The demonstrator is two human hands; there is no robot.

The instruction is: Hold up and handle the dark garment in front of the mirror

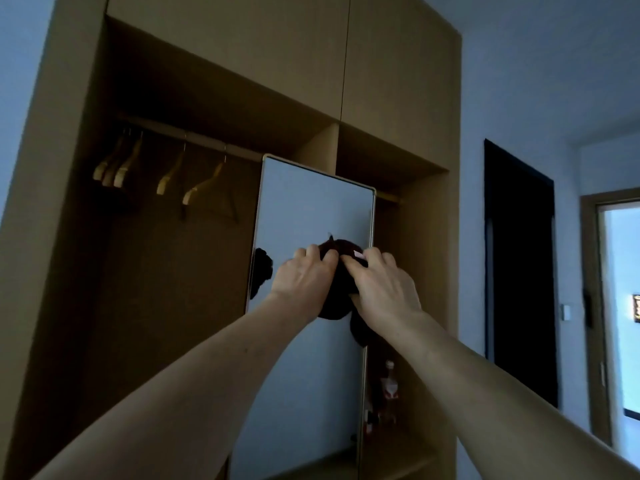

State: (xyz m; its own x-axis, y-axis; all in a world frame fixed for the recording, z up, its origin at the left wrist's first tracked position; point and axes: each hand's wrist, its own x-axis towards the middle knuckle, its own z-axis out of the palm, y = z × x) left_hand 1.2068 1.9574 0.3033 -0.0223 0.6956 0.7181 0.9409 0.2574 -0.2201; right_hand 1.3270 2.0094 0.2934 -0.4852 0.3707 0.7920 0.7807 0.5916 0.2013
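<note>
Both my arms reach up to a tall gold-framed mirror (311,202) that leans in an open wardrobe. Between my hands is a dark brown soft bundle (337,306), maybe a cloth, held in front of the glass. My left hand (304,277) grips its left side with curled fingers. On the right side my right hand (381,287) grips it, fingers bent over the top. The two hands nearly touch at the fingertips. Most of the bundle is hidden behind them.
The tan wardrobe (398,81) has a rail with several wooden hangers (173,178) at upper left. A small bottle (389,379) stands on a shelf to the right of the mirror. A dark doorway (519,271) and a bright doorway (620,306) lie to the right.
</note>
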